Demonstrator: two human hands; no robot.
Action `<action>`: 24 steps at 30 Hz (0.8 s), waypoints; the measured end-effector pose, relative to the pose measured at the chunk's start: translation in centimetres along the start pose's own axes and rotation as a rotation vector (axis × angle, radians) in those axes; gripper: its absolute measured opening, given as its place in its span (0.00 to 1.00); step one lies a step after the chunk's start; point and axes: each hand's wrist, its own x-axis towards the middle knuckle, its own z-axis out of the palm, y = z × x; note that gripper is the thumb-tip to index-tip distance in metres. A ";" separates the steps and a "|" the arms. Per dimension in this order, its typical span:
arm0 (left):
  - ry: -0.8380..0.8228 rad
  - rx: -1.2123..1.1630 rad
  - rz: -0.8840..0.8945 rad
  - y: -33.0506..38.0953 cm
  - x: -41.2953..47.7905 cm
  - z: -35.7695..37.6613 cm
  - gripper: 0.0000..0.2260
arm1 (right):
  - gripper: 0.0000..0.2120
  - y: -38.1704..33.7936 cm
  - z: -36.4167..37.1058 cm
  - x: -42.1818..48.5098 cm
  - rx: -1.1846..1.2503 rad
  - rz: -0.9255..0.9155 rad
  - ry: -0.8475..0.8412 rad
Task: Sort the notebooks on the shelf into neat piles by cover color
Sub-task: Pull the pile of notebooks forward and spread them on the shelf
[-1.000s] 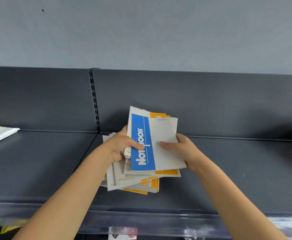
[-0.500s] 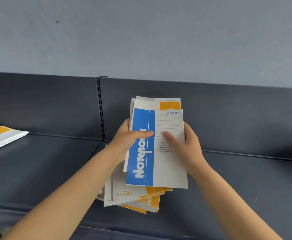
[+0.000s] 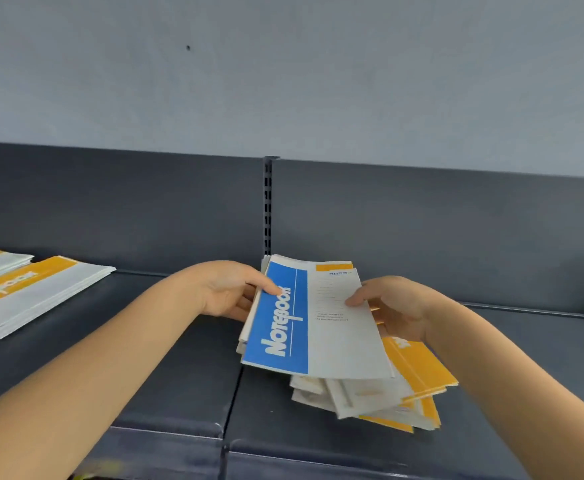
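Orange piles (image 3: 27,292): two, far left on shelf (image 3: 165,368).
Left hand (image 3: 229,291): fingers grip left edge of held stack.
Blue notebook (image 3: 304,320): one, atop held stack.
Right hand (image 3: 399,306): fingers pinch right edge.
Loose heap (image 3: 398,393): below, uncounted.

The blue notebook (image 3: 313,323) on top of the bundle in your hands carries the word "NOTEBOOK" in white capitals, running lengthwise up the blue band on its cover. On the white half of that same cover you can see a small blue mark near the top corner and a few lines of fine print lower down (both too small and blurred to read). The orange-banded notebook (image 3: 23,294) on the shelf (image 3: 165,368) to your left shows white lettering along its band, but only a few letters are visible and you cannot read them with certainty.
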 end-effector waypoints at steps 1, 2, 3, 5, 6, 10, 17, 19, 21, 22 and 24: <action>-0.006 0.007 0.006 -0.5 -0.5 -1.8 0.16 | 0.14 -0.4 1.7 0.3 0.013 0.001 0.002; -0.010 0.017 0.013 -1.0 -1.0 -3.6 0.16 | 0.14 -0.8 3.4 0.6 0.019 0.000 0.004; -0.011 0.028 0.022 -1.5 -1.5 -5.4 0.16 | 0.14 -1.2 5.2 0.9 0.017 -0.006 0.009; 0.002 0.055 0.047 -2.3 -2.3 -8.7 0.15 | 0.14 -2.0 8.7 1.5 0.022 -0.020 0.020; 0.014 0.067 0.058 -2.7 -2.7 -10.2 0.15 | 0.15 -2.4 10.3 1.8 0.035 -0.018 0.028; 0.041 0.091 0.054 -3.9 -4.0 -15.1 0.13 | 0.16 -3.7 15.4 3.0 0.090 0.010 0.008; 0.230 0.080 0.056 -7.5 -4.6 -20.2 0.11 | 0.12 -4.8 22.0 6.3 0.057 0.011 -0.061; 0.262 0.073 0.036 -8.3 -4.9 -21.9 0.11 | 0.12 -5.2 24.1 7.0 0.068 0.010 -0.069; 0.278 0.064 0.035 -8.9 -5.4 -24.1 0.10 | 0.12 -6.1 26.3 7.6 0.069 0.008 -0.072; 0.287 0.056 0.046 -9.2 -5.8 -25.4 0.09 | 0.12 -6.7 27.6 8.0 0.067 0.005 -0.074; 0.306 0.044 0.069 -9.9 -6.5 -28.3 0.06 | 0.12 -7.8 30.3 8.7 0.052 -0.012 -0.075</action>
